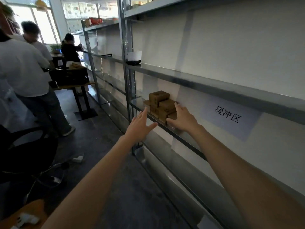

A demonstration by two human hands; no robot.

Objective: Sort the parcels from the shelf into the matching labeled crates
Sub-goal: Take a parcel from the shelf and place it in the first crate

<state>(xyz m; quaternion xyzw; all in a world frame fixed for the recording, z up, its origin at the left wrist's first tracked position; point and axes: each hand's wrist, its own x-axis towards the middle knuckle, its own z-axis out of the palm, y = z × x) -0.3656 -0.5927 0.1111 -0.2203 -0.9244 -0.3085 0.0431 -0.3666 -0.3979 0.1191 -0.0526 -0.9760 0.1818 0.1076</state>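
A small stack of brown cardboard parcels (160, 105) sits on the grey metal shelf (184, 138), at the shelf's left end, just beside the grey upright post (127, 66). At least 4 parcels show: 1 sits on top of the stack, and the others lie under and in front of it along the shelf's front edge.

The person's right hand (182, 119) rests against the right side of the stack, fingers spread wide, fingertips touching the upper right parcel and thumb lying by the lowest parcel at the shelf edge. The hand is not closed around any parcel. The left hand (140, 125) is stretched out flat just left of the stack, fingers straight and together, thumb wide apart; its fingertips reach the stack's left-hand parcel, though whether they touch it cannot be told. It holds nothing.

To the right of the stack, a white paper sign with 3 black characters (228, 115) is fixed to the white back wall. Well left of the stack, a black plastic crate (71, 76) stands on a wooden table with black legs (81, 96); its label cannot be read. 2 people in white shirts (23, 68) stand beside that table, and a person in a dark top (71, 48) stands farther back.
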